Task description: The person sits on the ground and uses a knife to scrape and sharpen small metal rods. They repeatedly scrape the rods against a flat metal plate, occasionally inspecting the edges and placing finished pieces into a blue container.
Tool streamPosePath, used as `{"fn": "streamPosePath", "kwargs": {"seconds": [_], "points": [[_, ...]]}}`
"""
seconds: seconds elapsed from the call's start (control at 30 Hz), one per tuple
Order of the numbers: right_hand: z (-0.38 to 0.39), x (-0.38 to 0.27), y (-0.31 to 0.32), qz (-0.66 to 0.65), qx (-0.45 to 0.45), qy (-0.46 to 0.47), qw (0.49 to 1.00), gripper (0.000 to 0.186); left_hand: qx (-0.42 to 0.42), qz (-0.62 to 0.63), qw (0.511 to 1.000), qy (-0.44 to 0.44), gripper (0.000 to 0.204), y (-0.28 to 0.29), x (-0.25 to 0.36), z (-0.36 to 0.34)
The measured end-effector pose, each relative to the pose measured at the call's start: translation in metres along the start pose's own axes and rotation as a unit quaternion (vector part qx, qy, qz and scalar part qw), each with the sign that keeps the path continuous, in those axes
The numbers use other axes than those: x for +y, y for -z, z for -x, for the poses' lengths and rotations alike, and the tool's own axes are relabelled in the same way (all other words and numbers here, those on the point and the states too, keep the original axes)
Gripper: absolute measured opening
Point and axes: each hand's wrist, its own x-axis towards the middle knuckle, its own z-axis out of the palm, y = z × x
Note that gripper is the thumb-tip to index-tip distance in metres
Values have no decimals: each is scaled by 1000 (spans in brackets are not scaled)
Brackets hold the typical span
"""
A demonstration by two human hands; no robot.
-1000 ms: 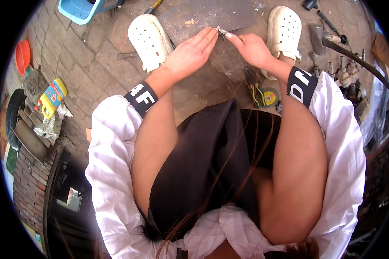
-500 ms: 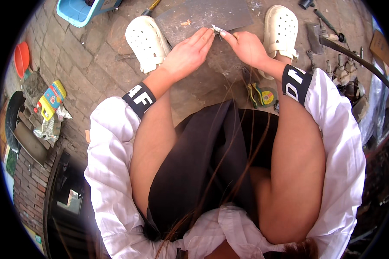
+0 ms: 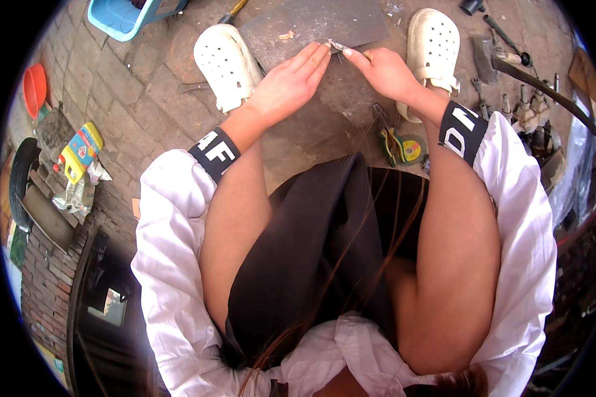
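Beyond my knees, both hands meet at the near edge of a dark flat metal plate (image 3: 357, 23) on the ground. My left hand (image 3: 290, 85) has its fingers pressed together, tips against one end of a small silvery piece (image 3: 338, 46); whatever they pinch is too small to make out. From the other side, my right hand (image 3: 387, 74) is closed on that silvery piece, thumb along it. Its exact kind cannot be told. A light brown scrap (image 3: 287, 35) lies on the plate.
Pliers (image 3: 389, 147) and a yellow disc (image 3: 412, 149) lie between my feet, which wear cream clogs (image 3: 224, 63). Right: a hammer head (image 3: 485, 61), a dark rod (image 3: 543, 86) and metal parts (image 3: 526, 112). Left: a blue basin (image 3: 122, 30), red bowl (image 3: 34, 90) and yellow bottle (image 3: 81, 152).
My right hand has shifted slightly to the right and tilted, and more of the silvery piece's thin length shows near the thumb. My left hand stays nearly in place.
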Motion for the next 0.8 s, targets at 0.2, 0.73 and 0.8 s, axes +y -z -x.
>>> {"fn": "streamPosePath", "kwargs": {"seconds": [0.2,0.73,0.8], "points": [[-2,-1,0,-5,-8,-3,1000,68,-2,-6,1000,2,60,1,0,2],[-1,-5,3,-21,-19,-15,999,69,2,0,1000,-3,62,-3,-3,2],[-1,-5,2,-22,-12,-14,1000,69,0,-2,1000,0,62,-4,-2,1]]}}
